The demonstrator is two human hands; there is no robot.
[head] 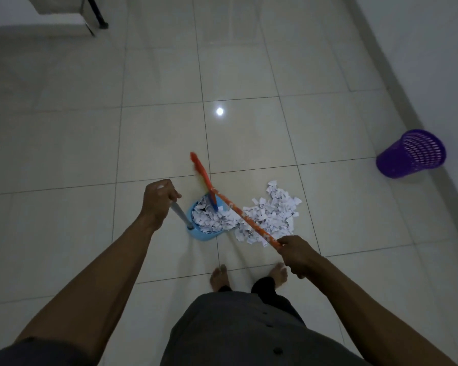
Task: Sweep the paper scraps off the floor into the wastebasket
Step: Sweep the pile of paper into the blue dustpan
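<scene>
Grey shirt (236, 326): buttoned cloth, cut off by the bottom edge.
Right hand (294, 253): curled round the orange broom handle (246, 219), whose end is hidden in the fist.
Left hand (158, 200): clenched on the pale metal pole (181, 215).
Dustpan (202, 235): rounded blue plastic, heaped with scraps.
Paper scraps (273, 212): torn white pile on glossy tiles (169, 141), touching the dustpan.
Broom head (200, 170): blurred, shape unclear.
Wastebasket (411, 154): purple plastic lattice, well apart.
</scene>
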